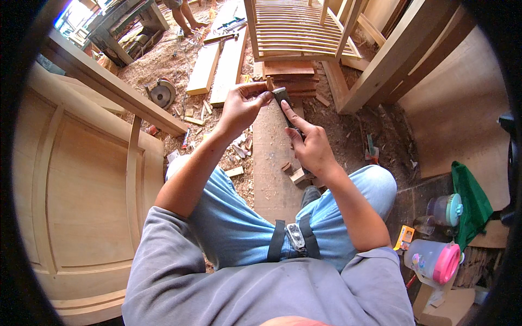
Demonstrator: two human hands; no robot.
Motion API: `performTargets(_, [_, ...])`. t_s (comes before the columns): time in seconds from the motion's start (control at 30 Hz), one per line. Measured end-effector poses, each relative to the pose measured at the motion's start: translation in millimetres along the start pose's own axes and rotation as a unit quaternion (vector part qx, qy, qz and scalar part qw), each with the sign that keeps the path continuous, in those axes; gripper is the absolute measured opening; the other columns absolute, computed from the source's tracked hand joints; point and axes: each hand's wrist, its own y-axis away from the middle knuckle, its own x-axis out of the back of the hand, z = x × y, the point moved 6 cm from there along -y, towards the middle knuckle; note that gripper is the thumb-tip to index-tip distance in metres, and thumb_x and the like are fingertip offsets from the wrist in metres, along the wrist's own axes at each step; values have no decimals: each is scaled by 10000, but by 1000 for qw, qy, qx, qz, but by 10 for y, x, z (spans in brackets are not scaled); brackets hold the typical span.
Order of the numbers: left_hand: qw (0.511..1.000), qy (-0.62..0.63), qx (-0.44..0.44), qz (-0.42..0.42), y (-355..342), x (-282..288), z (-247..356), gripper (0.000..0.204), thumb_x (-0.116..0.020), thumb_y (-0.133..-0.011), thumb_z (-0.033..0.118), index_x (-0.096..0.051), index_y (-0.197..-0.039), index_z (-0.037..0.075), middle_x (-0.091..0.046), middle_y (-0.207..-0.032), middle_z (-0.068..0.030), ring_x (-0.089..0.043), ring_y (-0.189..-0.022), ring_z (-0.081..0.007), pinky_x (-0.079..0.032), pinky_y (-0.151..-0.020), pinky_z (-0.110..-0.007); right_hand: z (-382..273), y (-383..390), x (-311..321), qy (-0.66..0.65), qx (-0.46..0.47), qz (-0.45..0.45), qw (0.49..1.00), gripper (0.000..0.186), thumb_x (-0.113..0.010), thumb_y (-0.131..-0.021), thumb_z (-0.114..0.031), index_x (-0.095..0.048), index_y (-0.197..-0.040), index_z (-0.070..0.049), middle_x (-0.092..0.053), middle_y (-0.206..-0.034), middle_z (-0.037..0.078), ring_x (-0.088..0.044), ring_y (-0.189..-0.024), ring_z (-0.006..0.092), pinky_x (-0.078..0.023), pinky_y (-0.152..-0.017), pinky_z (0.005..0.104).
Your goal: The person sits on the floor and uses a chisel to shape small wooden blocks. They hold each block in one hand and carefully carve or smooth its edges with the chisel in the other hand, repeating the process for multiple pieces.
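Out in front of me, my left hand [244,106] pinches a small wooden peg [269,83] between thumb and fingers. Close against it, my right hand [311,144] grips a dark, narrow metal tool [281,98] with a pale, shiny end. My right index finger lies stretched along the tool, and its shiny end is by the peg and my left fingertips. Whether it is a chisel or another blade I cannot tell. Small wood offcuts [298,176] lie on the wide board [266,168] below my hands, between my knees.
A panelled wooden door [92,190] leans at left; a circular saw [162,93] lies on shavings. Planks [229,70] and a slatted frame [296,27] stand ahead. At right are a pink-lidded jug [429,261], a teal-lidded container [443,209] and green cloth [468,204]. A person's legs [185,19] show far off.
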Motion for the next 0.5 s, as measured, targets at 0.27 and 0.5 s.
performTargets(0.27, [999,1,-26,36,15,-8,6,242,-733,-936,80,-754,-1151,-30,-780,-1019,-90,-708,-913,-120,-562,-834,-269,140,23,-63,-40,-63,-24,997,638,-600,-988,-51,-446,-1569,-264,-749,-896,195,-713,-691,273,-558,-663,367])
performTargets(0.5, [999,18,-12,23,-16,-18,-32,260,-749,-927,89,-751,-1159,-29,-781,-1027,-96,-710,-926,-127,-558,-838,-270,207,24,-116,-128,-91,-47,986,668,-617,-984,-55,-418,-1585,-270,-648,-736,115,-569,-599,105,-515,-584,322])
